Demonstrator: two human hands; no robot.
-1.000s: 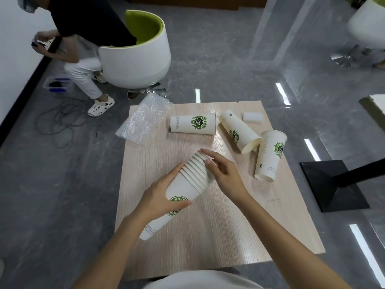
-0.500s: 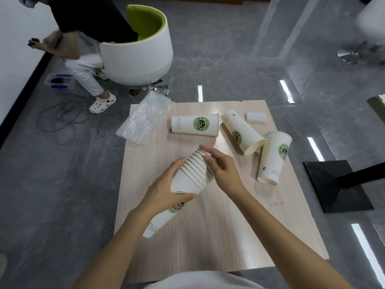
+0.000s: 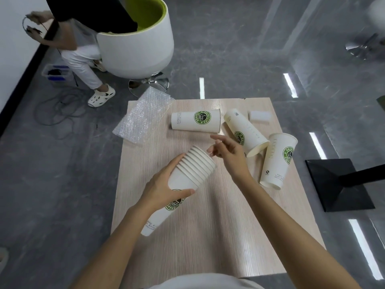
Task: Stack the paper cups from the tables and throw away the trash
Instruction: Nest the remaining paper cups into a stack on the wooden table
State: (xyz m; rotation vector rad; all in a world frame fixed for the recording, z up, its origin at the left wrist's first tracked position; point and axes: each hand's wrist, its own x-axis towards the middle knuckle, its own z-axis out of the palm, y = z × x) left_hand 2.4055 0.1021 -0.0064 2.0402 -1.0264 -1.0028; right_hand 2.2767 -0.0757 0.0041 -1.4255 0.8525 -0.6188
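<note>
Bright, even, lit from overhead, with 4 short white glare strips on the glossy floor point(image 3: 229, 49), only soft, faint shadows on the table point(image 3: 208, 236), wide-angle bending toward the edges, and motion blur smearing the chair point(image 3: 377, 11) at top right.

Left hand point(image 3: 164, 188) gripping tilted cup stack point(image 3: 187, 180), right hand point(image 3: 227, 153) loose beside rims, three cups lying beyond

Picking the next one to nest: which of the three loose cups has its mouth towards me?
The middle paper cup, lying slantwise by the right hand. The left paper cup opens sideways; the right paper cup opens away.
</note>
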